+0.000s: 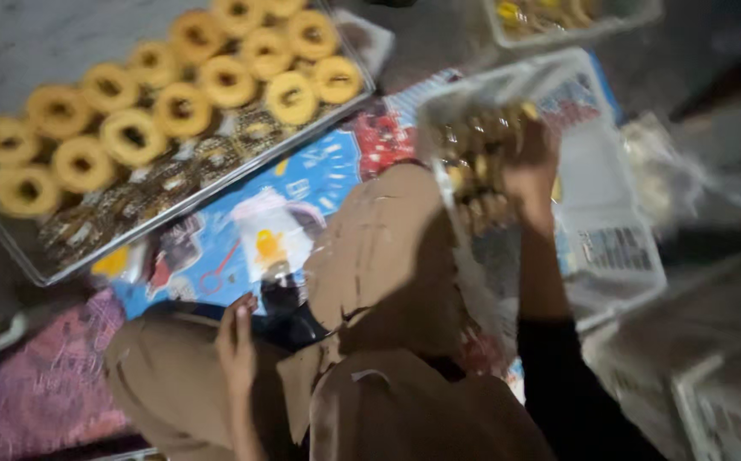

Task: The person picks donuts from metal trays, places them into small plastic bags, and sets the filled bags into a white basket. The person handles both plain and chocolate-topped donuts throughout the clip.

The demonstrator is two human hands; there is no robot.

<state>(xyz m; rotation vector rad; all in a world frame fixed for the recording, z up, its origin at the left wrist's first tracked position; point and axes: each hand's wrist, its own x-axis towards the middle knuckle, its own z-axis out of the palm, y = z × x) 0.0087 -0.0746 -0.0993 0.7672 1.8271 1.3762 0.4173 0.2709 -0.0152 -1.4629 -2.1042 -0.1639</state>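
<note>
Right hand [531, 166] grips clear pastry pack [473, 162] over white basket [618, 248].

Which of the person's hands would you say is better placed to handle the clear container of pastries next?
The right hand, probably: it already grips the clear container of pastries over the white basket. The left hand rests low by the knee, away from it.

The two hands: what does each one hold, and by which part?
The right hand grips a clear plastic box of pastries by its side edge. The left hand holds nothing; it rests near the knee.
</note>
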